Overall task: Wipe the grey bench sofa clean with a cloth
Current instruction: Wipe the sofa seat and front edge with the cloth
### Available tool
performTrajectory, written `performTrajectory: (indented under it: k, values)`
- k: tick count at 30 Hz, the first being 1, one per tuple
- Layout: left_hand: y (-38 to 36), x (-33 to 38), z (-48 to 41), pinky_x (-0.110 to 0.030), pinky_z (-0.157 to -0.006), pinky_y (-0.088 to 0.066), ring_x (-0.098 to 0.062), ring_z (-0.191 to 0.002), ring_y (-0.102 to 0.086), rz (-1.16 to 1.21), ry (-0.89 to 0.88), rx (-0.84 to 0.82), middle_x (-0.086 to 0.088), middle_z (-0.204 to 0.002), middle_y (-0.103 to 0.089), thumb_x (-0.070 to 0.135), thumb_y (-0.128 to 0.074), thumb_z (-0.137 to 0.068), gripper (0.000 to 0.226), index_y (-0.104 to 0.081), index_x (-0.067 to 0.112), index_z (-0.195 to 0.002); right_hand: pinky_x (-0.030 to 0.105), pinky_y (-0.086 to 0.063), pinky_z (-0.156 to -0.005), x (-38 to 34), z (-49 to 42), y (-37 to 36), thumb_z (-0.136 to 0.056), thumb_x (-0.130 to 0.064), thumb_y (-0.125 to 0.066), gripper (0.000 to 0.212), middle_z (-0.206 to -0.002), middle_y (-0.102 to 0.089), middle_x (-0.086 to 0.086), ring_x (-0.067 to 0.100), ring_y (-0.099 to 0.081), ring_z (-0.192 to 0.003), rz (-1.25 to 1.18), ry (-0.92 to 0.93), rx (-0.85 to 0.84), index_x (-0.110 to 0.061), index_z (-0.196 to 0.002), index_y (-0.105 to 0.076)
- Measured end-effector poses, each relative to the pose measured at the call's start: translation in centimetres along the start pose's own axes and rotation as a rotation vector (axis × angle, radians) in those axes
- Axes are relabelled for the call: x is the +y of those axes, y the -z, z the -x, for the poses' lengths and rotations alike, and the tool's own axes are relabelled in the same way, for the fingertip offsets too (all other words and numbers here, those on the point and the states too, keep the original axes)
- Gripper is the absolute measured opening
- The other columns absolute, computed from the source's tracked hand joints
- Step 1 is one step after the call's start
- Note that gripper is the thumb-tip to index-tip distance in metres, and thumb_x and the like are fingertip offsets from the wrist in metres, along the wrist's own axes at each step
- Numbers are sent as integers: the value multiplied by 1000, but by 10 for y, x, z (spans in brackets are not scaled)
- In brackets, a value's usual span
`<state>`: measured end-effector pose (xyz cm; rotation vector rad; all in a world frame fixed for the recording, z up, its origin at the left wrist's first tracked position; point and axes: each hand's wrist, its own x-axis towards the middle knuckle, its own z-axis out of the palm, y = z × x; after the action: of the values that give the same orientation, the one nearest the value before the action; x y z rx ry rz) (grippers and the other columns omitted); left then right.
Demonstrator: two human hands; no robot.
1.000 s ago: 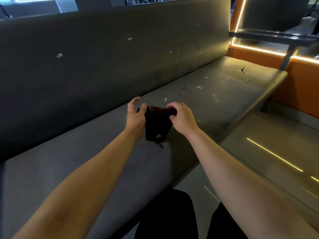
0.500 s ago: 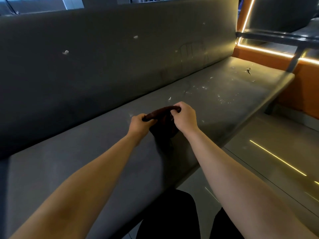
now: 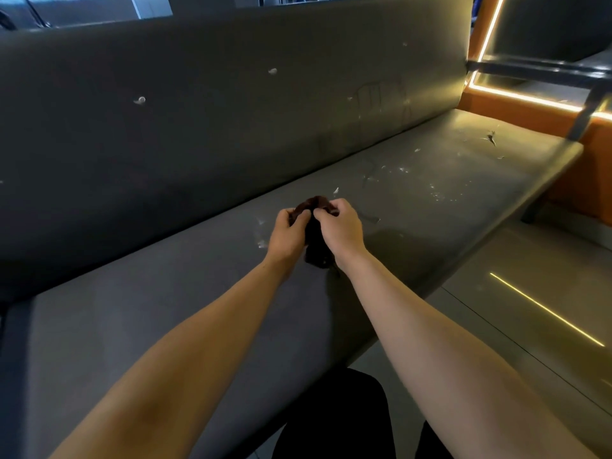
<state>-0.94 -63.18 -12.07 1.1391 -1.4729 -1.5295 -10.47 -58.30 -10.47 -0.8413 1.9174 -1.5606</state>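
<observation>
While left hand (image 3: 287, 235) and right hand (image 3: 341, 229) pinch cloth (image 3: 316, 251), flecked sofa (image 3: 165, 309) beneath

The sofa (image 3: 165, 293) is matt grey upholstery — flecked pale toward two o'clock; the cloth (image 3: 314, 245) is dark, soft fabric.

Count: one grey bench sofa (image 3: 99, 342), one dark cloth (image 3: 314, 250), and two hands, left hand (image 3: 286, 236) and right hand (image 3: 341, 231), both holding that cloth. Backrest (image 3: 231, 144) above the grip: two large pale marks (image 3: 140, 100); seat (image 3: 463, 207) beyond and right of the grip: many small pale flecks (image 3: 402, 169), too fine to count. Floor (image 3: 530, 253) right of the grip: one lit line (image 3: 543, 309).
</observation>
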Motion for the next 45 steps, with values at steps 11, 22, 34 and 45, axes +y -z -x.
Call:
performTrajectory:
  k: [11,22,34,45]
  values:
    - [14,7,-15,-41,-83,-62,-22,-96,-72,200,64,164,-7,-109,-72,33,-55,-104,21,-64,18,-116,31,-57,-82,23,7,-3,-92,-18,-62,35,-120,-51,3,19,-59,-104,-130,28,-73,-32,-120,-47]
    - [44,-20,-18,-27,-72,-61,-22,-104,-66,-11,76,119,-11,-125,-59,18,-52,-102,22,-57,28,-121,38,-57,-91,31,12,-34,-102,-15,-52,22,-121,-63,3,23,-62,-112,-385,-208,-198,-28,-118,-60]
    - [105,-63,-27,-28,-93,-44,-12,-111,-56,-407,-65,196,10,-121,-57,9,-54,-100,45,-50,32,-138,22,-42,-88,62,-23,-71,-101,-13,-51,28,-124,-52,0,16,-56,-111,303,141,-221,-26,-119,-68]
    - [116,-77,-134,-41,-125,-19,-28,-154,-14,-901,-117,116,-5,-168,-18,24,-46,-106,51,-35,20,-156,36,-41,-113,117,-27,-82,-100,-26,-52,41,-142,-51,-6,15,-45,-135,659,264,-88,-25,-141,-56]
